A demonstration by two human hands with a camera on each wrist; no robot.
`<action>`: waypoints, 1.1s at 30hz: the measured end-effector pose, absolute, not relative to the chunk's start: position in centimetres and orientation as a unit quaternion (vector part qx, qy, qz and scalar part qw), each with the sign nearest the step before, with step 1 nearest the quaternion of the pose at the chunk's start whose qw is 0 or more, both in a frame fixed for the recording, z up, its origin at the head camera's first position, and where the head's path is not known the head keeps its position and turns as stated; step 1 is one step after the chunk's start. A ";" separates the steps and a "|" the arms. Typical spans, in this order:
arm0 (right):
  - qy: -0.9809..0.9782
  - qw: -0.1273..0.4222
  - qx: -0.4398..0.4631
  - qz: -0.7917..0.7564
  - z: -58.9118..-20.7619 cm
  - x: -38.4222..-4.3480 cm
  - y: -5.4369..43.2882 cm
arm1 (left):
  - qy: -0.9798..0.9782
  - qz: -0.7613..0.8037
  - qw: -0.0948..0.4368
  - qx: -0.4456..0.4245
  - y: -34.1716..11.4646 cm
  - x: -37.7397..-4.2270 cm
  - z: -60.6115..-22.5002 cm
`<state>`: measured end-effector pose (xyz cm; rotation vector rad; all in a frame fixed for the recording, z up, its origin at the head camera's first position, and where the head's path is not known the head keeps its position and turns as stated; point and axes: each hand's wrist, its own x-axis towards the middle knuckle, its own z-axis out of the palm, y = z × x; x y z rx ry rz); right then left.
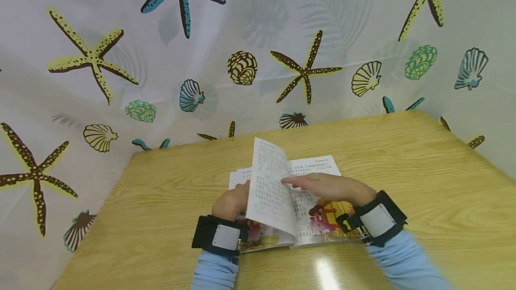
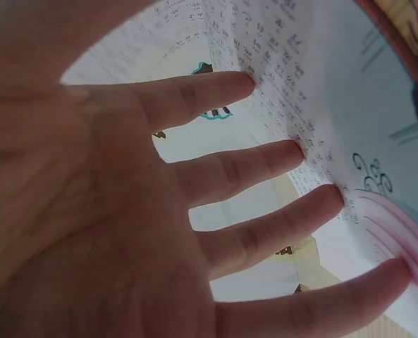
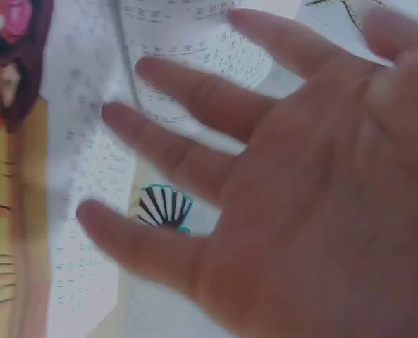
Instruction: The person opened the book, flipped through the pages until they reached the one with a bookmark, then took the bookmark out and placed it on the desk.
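Observation:
An illustrated book [image 1: 312,164] lies spread on the wooden table, with printed text and coloured pictures. One page [image 1: 271,187] stands raised near the spine, curving between the hands. Behind that page is my left hand [image 1: 230,201], its fingers partly hidden in the head view. The left wrist view shows its fingers [image 2: 230,172] straight and spread, tips against the printed paper. My right hand [image 1: 334,187] hovers over the right-hand page, fingertips near the raised page; whether they touch it I cannot tell. Straight, spread fingers [image 3: 187,98] show in the right wrist view, holding nothing.
A light wood table [image 1: 169,191] surrounds the book. Behind it hangs a white cloth [image 1: 225,21] printed with starfish and shells. Both wrists wear black straps, and the sleeves [image 1: 407,258] are light blue.

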<state>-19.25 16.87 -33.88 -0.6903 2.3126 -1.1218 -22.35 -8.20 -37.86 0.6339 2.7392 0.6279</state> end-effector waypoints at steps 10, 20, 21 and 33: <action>0.903 0.203 -0.287 -0.245 -35.6 -19.1 15.0 | 0.915 0.275 0.005 0.295 -11.2 -24.7 -43.3; 0.921 0.202 -0.249 -0.221 -35.9 -18.8 13.8 | 0.942 0.226 0.146 0.199 -7.9 -20.3 -34.7; 0.922 0.203 -0.247 -0.220 -35.9 -18.8 13.8 | 0.942 0.228 0.147 0.198 -7.9 -20.4 -34.7; 0.923 0.211 -0.240 -0.216 -35.8 -18.7 13.6 | 0.922 0.270 0.154 0.229 -8.8 -20.7 -34.5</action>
